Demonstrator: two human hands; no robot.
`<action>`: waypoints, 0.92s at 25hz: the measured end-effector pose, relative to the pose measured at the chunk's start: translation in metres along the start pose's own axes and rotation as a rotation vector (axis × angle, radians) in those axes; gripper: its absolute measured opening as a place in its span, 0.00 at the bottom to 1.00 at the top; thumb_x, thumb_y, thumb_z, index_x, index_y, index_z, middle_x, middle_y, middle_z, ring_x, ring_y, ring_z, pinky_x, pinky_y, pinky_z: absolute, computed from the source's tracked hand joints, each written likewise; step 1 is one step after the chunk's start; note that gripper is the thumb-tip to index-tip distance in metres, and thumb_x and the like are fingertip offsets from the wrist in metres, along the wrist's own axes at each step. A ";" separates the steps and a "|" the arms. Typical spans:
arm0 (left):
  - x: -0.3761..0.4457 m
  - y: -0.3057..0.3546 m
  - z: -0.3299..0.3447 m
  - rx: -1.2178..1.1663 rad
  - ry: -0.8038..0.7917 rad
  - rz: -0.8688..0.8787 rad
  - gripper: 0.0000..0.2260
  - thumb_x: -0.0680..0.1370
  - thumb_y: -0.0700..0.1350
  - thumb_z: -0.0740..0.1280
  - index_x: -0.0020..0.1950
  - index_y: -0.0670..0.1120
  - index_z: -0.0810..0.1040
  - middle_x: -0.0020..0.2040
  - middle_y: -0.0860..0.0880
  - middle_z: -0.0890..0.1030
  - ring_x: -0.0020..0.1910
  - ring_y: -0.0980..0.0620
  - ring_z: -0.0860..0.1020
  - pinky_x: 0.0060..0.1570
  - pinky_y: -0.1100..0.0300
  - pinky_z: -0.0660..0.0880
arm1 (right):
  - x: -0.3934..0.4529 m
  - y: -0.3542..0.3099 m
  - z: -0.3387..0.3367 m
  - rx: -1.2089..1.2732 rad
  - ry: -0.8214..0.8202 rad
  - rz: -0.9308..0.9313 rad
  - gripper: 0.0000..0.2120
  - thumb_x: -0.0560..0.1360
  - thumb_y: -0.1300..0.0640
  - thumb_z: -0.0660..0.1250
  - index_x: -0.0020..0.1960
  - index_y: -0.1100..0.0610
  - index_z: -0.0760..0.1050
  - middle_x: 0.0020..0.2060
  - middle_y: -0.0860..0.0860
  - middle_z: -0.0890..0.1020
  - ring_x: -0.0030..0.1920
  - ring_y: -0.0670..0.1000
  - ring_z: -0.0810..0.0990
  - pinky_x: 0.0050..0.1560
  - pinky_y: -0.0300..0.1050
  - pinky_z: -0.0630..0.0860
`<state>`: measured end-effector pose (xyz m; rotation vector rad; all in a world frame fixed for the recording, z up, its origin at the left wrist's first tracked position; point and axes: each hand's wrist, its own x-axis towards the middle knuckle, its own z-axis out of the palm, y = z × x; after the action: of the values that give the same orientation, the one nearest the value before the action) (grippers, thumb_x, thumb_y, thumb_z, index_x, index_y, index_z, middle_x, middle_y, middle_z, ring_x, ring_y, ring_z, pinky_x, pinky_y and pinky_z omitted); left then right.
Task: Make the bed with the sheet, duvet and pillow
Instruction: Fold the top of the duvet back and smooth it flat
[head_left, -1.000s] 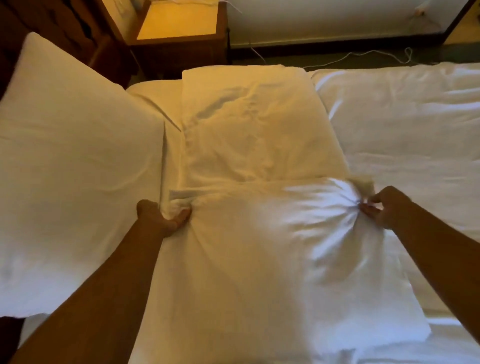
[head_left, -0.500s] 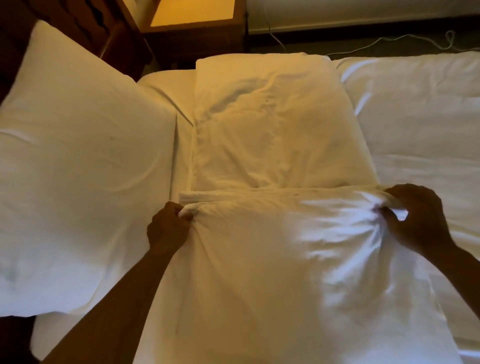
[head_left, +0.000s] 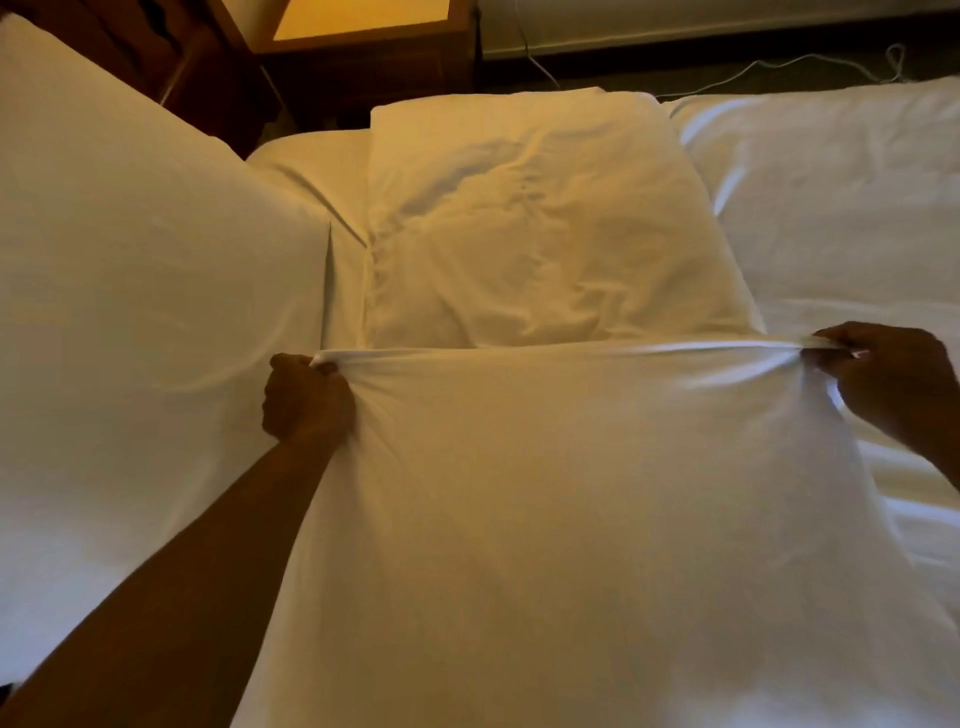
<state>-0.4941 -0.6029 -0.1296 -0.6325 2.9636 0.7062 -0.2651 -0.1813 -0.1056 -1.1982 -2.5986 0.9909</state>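
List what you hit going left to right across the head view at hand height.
Big pillow → left hand gripping the cloth's edge → white cloth stretched taut between the hands → right hand pinching the other end.

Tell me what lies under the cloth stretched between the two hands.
The white cloth, gripped by the left hand and pinched by the right hand, covers the near end of the wrinkled pillow. Whatever else lies beneath is hidden.
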 end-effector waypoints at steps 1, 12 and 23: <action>0.003 0.001 0.015 0.008 -0.028 -0.017 0.16 0.80 0.48 0.63 0.63 0.40 0.70 0.62 0.38 0.76 0.59 0.36 0.75 0.56 0.45 0.71 | 0.001 0.006 0.012 0.000 0.034 0.030 0.13 0.73 0.57 0.68 0.41 0.38 0.81 0.41 0.47 0.83 0.51 0.55 0.77 0.53 0.36 0.70; 0.000 -0.023 0.066 0.155 -0.021 0.169 0.21 0.80 0.50 0.61 0.70 0.41 0.64 0.65 0.38 0.71 0.62 0.37 0.71 0.58 0.41 0.69 | 0.004 0.015 0.076 -0.325 0.062 0.158 0.15 0.78 0.54 0.61 0.62 0.58 0.71 0.60 0.63 0.70 0.60 0.66 0.71 0.57 0.60 0.70; -0.118 -0.086 0.030 0.083 -0.390 0.628 0.27 0.76 0.69 0.37 0.74 0.68 0.37 0.77 0.60 0.39 0.76 0.57 0.39 0.75 0.46 0.40 | -0.117 0.009 0.106 -0.403 -0.045 -0.172 0.32 0.74 0.33 0.39 0.76 0.39 0.43 0.78 0.49 0.46 0.77 0.49 0.42 0.74 0.57 0.43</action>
<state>-0.3544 -0.6149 -0.1785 0.4246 2.7708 0.6263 -0.2173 -0.3145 -0.1747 -1.0032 -2.9703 0.4804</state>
